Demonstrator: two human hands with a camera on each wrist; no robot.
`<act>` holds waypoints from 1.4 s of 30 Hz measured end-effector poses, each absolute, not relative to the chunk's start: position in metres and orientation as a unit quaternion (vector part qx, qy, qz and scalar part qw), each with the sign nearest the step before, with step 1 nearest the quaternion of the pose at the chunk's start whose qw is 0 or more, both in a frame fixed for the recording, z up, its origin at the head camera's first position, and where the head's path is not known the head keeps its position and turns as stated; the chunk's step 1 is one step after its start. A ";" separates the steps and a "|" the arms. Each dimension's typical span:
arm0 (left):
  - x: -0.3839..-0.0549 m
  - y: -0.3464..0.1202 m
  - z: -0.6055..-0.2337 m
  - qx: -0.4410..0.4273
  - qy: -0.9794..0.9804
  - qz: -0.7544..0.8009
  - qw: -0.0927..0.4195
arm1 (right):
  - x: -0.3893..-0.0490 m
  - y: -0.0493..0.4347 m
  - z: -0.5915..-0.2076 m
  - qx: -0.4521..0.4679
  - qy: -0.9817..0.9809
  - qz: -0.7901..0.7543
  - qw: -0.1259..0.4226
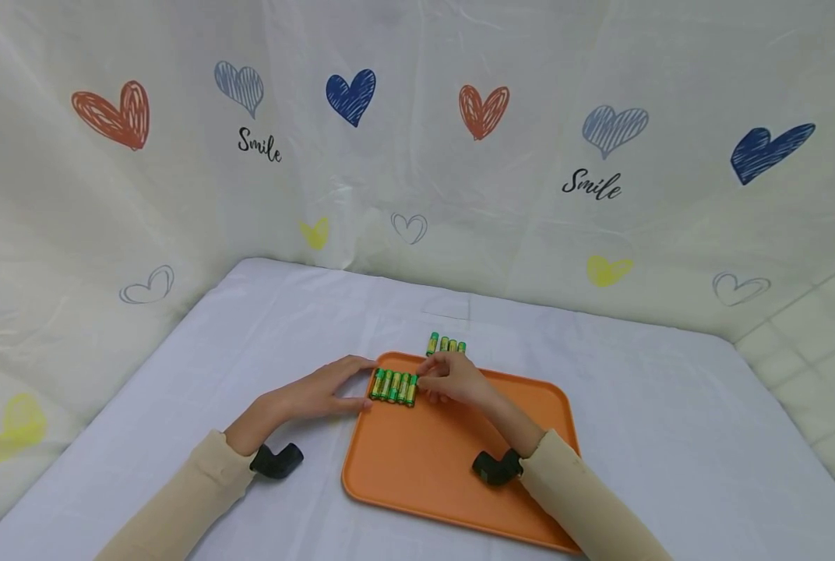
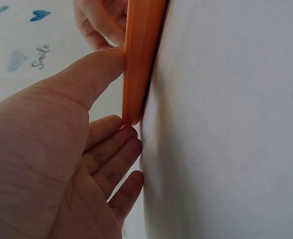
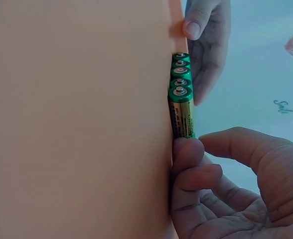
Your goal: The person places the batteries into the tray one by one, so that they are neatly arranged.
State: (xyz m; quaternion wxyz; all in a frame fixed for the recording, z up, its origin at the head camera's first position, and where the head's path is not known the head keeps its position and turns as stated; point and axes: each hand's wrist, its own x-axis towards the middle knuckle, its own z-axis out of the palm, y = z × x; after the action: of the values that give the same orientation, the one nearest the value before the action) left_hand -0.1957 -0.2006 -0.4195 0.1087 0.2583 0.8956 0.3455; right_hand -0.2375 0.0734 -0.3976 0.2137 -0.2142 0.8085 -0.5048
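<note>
Several green-and-gold batteries (image 1: 392, 387) lie side by side in a row at the far left corner of an orange tray (image 1: 424, 460). My right hand (image 1: 463, 382) is at the right end of this row. In the right wrist view, its thumb and a fingertip pinch the far end of the last battery (image 3: 183, 115), which lies on the tray. My left hand (image 1: 308, 397) touches the tray's left rim, fingers extended and thumb apart. In the left wrist view, its thumb and fingertips meet the tray's outer side (image 2: 139, 64).
Several more batteries (image 1: 432, 344) sit on the white-covered table (image 1: 670, 436), just beyond the tray's far edge. Behind the table hangs a pale curtain (image 1: 417, 171) printed with hearts. Each wrist wears a black camera mount (image 1: 277, 461).
</note>
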 end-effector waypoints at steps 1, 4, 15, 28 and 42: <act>-0.196 -0.201 -0.420 0.259 0.896 0.345 0.108 | -0.238 0.073 -0.398 -0.213 0.808 -0.506 0.214; -0.196 -0.200 -0.420 0.262 0.895 0.345 0.105 | -0.238 0.073 -0.398 -0.208 0.809 -0.508 0.212; -0.196 -0.200 -0.420 0.261 0.897 0.342 0.102 | -0.248 0.084 -0.405 -0.200 0.813 -0.515 0.183; -0.196 -0.202 -0.419 0.263 0.896 0.343 0.101 | -0.263 0.095 -0.404 -0.189 0.800 -0.546 0.165; -0.195 -0.202 -0.419 0.259 0.897 0.342 0.106 | -0.281 0.117 -0.404 -0.136 0.810 -0.558 0.120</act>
State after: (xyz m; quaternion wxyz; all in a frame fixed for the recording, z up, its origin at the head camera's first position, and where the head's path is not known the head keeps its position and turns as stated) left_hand -0.1955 -0.2017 -0.4188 0.1064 0.2590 0.8969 0.3422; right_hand -0.2808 0.1168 -0.4040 0.1205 -0.1363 0.8097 -0.5579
